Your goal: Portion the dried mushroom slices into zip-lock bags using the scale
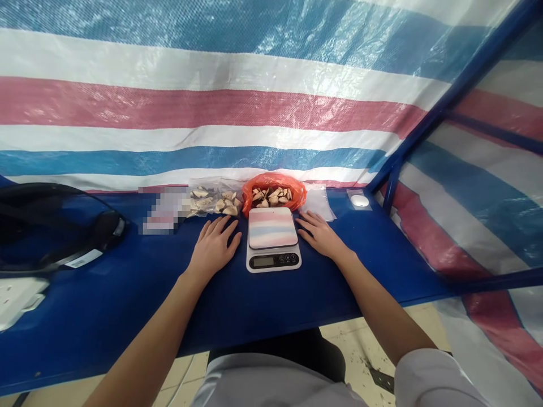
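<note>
A white digital kitchen scale (pixel 274 240) stands on the blue table, its display blank and its shiny plate reflecting the striped sheet. My left hand (pixel 214 244) lies flat on the table to the left of the scale, fingers apart and holding nothing. On the other side, my right hand (pixel 321 233) rests flat with spread fingers, close to the scale's right edge. Behind the scale sits an open red plastic bag (pixel 302 195) with pale, brown-edged dried slices (pixel 274 196) in it. Clear bags (pixel 227 203) holding similar slices lie beyond my left fingertips.
Flat clear plastic bags (pixel 320 202) lie behind my right hand. A round white object (pixel 360 201) in a small clear bag is farther right. Black headgear-like equipment (pixel 55 226) and a white power strip (pixel 21 299) occupy the left. A striped sheet (pixel 212 107) hangs behind the table (pixel 237 316).
</note>
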Demonstrator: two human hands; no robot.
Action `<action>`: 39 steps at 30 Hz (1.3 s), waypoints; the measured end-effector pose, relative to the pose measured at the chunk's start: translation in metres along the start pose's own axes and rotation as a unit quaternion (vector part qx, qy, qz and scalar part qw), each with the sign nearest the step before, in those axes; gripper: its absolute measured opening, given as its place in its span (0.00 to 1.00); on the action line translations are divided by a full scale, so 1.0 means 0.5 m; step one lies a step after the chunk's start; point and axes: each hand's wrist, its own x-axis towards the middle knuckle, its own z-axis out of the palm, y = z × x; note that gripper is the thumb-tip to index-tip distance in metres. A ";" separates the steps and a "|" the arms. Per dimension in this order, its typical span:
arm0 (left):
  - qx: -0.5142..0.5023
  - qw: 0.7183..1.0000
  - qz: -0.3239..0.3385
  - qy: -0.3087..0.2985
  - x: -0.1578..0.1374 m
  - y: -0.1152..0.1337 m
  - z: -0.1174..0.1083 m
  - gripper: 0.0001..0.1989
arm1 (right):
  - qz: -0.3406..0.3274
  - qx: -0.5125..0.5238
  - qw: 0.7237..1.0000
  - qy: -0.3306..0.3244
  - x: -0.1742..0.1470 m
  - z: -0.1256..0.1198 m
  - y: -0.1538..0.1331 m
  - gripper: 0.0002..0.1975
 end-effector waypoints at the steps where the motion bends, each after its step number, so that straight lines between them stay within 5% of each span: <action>1: 0.010 1.000 -0.006 -0.009 -0.002 0.002 0.002 0.25 | -0.001 0.000 1.000 0.000 -0.001 0.001 0.000 0.21; 12: 0.030 0.996 -0.054 -0.058 -0.007 0.005 0.007 0.27 | 0.000 0.005 1.000 0.001 -0.005 0.007 0.001 0.22; 28: 0.054 0.997 -0.035 -0.042 -0.010 0.006 0.004 0.25 | 0.004 0.000 1.000 0.018 -0.004 0.013 -0.002 0.21; 39: 0.008 0.994 0.031 0.100 0.035 0.010 -0.055 0.14 | 0.015 0.070 0.994 0.085 0.015 -0.016 0.007 0.18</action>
